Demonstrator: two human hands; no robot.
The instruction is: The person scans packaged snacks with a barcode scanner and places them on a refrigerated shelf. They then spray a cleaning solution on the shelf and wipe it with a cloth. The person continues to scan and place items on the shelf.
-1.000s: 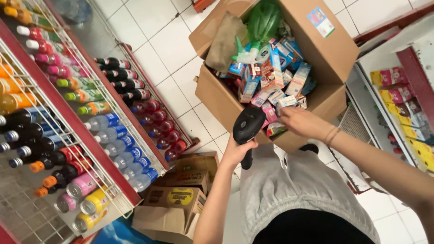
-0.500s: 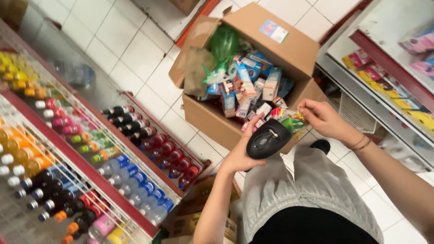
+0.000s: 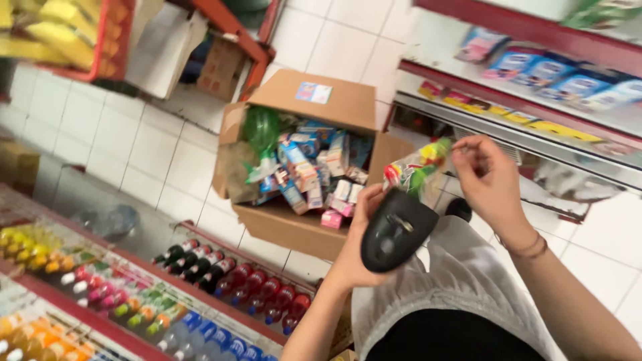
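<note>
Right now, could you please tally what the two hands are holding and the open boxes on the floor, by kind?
Black handheld scanner, in the left hand: 1
Colourful snack packet, in the right hand: 1
Open cardboard box: 1
Total: 3

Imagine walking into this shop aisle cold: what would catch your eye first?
Probably the open brown cardboard box on the white tiled floor, crammed with small colourful packets. In front of it, the left hand holds a black handheld scanner while the right hand pinches a green and red snack packet. Rows of bright drink bottles fill the lower-left shelves.
</note>
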